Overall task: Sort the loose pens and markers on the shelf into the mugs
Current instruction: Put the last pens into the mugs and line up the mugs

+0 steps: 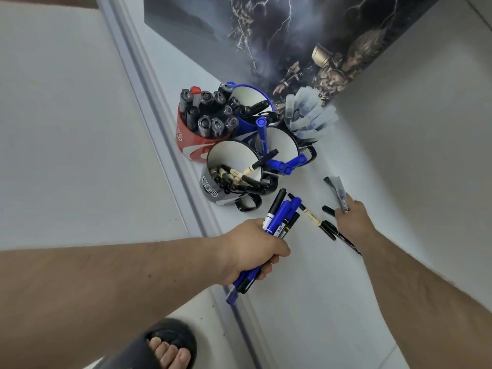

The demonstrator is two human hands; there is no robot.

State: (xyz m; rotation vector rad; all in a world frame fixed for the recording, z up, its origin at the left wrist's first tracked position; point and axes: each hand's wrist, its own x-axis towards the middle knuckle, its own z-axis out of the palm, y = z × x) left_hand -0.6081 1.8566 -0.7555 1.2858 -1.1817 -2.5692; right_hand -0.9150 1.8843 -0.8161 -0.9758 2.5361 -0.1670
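My left hand [255, 251] grips a bundle of blue and black markers [282, 214] above the white shelf [306, 283]. My right hand [352, 217] pinches clear-capped black pens [336, 189] just off the shelf. Loose pens [326, 226] lie on the shelf between my hands. Behind them stands a cluster of mugs: a red mug [190, 143] packed with black markers, a blue mug [250, 102], a grey mug [213, 189] with cream-barrelled pens, a white-lined mug [290, 145] with blue markers, and a further mug [306, 141], mostly hidden, of clear-capped pens.
A dark lightning poster [287, 41] leans on the wall behind the mugs. The shelf's front edge [183, 187] runs diagonally at the left, with the floor beyond. My foot in a black sandal [165, 347] shows at the bottom.
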